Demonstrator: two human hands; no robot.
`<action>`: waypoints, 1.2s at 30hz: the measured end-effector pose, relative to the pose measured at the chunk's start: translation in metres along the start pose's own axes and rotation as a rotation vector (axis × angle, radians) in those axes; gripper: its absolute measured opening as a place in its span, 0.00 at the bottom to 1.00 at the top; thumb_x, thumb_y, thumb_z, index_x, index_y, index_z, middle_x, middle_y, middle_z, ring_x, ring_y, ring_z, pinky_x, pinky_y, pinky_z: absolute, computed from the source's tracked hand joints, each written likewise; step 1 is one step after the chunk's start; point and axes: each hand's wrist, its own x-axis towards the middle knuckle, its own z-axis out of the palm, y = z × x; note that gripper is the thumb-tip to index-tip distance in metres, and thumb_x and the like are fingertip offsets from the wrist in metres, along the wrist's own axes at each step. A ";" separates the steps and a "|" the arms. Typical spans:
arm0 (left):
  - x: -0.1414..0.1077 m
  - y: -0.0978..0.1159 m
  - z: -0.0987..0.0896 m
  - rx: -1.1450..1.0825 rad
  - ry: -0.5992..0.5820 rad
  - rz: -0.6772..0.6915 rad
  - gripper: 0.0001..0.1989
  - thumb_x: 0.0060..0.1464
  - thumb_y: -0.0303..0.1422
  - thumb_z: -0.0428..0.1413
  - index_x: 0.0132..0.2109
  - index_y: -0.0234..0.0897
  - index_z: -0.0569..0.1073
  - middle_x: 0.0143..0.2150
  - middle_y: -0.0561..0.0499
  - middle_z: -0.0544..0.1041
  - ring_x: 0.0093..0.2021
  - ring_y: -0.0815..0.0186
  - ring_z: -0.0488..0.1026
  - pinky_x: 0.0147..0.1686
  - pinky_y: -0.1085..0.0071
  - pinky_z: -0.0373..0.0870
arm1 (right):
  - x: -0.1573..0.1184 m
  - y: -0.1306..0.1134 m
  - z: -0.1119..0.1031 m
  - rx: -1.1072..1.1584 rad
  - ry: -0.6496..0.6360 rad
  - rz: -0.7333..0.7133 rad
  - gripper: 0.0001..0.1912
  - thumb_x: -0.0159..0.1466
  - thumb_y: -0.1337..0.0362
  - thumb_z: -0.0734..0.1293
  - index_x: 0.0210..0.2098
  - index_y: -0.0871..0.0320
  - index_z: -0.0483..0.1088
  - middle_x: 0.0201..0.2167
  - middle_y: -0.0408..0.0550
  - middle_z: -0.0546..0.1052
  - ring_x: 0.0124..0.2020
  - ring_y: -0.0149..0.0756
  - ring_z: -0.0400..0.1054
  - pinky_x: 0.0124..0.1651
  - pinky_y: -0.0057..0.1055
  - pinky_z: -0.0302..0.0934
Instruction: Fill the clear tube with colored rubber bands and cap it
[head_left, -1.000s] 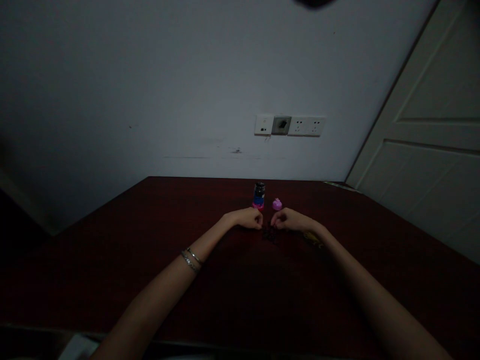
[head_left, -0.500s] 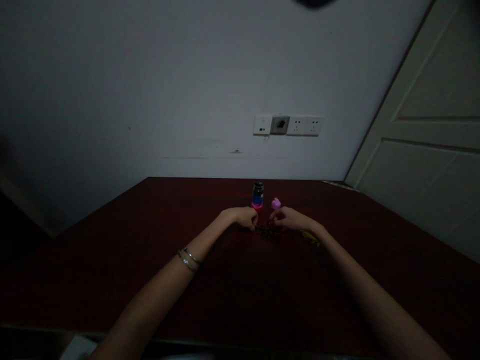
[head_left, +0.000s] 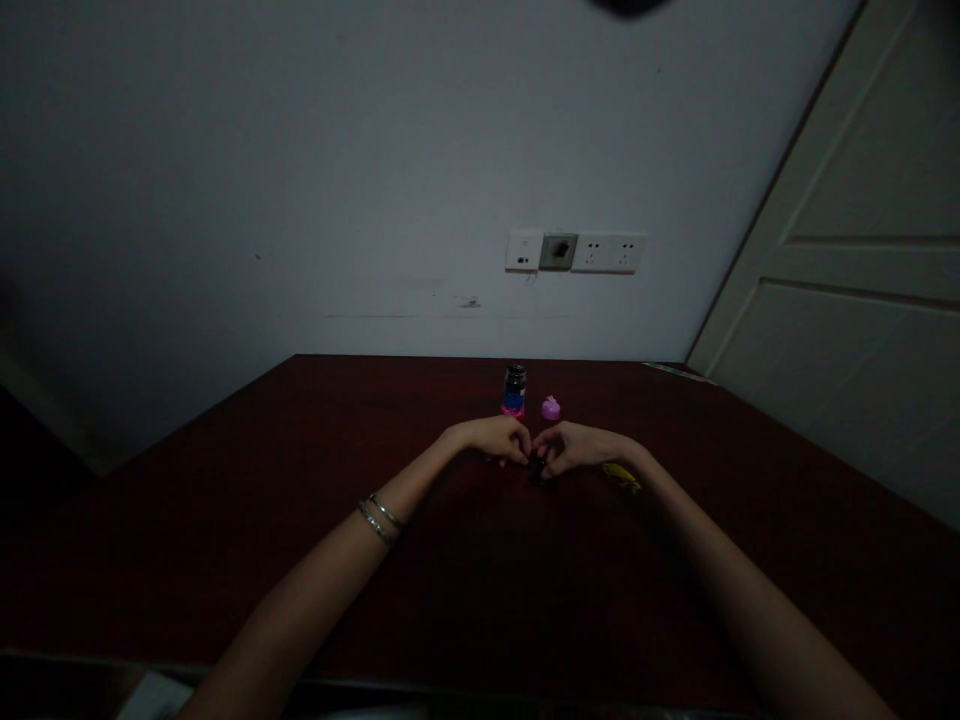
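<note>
My left hand (head_left: 502, 437) rests low over the table (head_left: 420, 560) with its fingers curled. Whatever lies between those fingertips is too dark to make out. Facing it, my right hand (head_left: 574, 446) bends its thumb and fingers around a few small dark pieces (head_left: 538, 470) on the tabletop. The two hands nearly meet there. Just behind them stands a small open jar (head_left: 514, 388), dark at the neck, with a blue middle and a pink base. A pink cap-like piece (head_left: 550, 408) sits to the right of the jar.
Beside my right wrist lies a small yellow object (head_left: 622, 478). A pale wall with a row of sockets (head_left: 574, 252) rises behind the table. A white panelled door (head_left: 862, 300) is on the right. The light is dim.
Both hands have come closer together over the dark pieces, the left moving right. The spread of dark pieces looks smaller and is more covered by my fingers.
</note>
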 end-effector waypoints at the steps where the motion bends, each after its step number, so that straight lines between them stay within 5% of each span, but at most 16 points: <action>1: -0.001 -0.002 -0.002 -0.016 0.011 0.000 0.10 0.46 0.31 0.54 0.39 0.35 0.70 0.24 0.55 0.69 0.20 0.74 0.66 0.19 0.79 0.57 | -0.001 -0.002 0.001 -0.020 0.003 0.003 0.26 0.44 0.59 0.72 0.41 0.62 0.69 0.33 0.46 0.72 0.33 0.32 0.66 0.34 0.26 0.59; 7: -0.007 -0.026 -0.017 -0.006 0.119 -0.008 0.08 0.46 0.29 0.51 0.33 0.31 0.72 0.22 0.53 0.70 0.19 0.75 0.63 0.20 0.78 0.58 | -0.005 -0.020 0.010 -0.196 0.024 0.036 0.33 0.41 0.58 0.74 0.45 0.60 0.66 0.38 0.47 0.69 0.35 0.33 0.64 0.34 0.27 0.59; 20: -0.002 -0.082 -0.023 -0.127 0.422 -0.058 0.11 0.45 0.32 0.51 0.32 0.29 0.73 0.19 0.55 0.67 0.17 0.76 0.59 0.18 0.79 0.55 | 0.002 -0.026 0.016 -0.283 0.034 -0.051 0.12 0.48 0.70 0.66 0.33 0.62 0.72 0.29 0.45 0.72 0.28 0.29 0.64 0.29 0.23 0.57; 36: -0.005 -0.084 -0.014 -0.257 0.585 -0.060 0.11 0.45 0.31 0.50 0.33 0.29 0.73 0.19 0.56 0.66 0.17 0.77 0.57 0.18 0.79 0.51 | 0.007 -0.033 0.025 -0.333 0.109 -0.074 0.08 0.48 0.71 0.64 0.27 0.62 0.73 0.22 0.44 0.71 0.22 0.28 0.62 0.23 0.22 0.53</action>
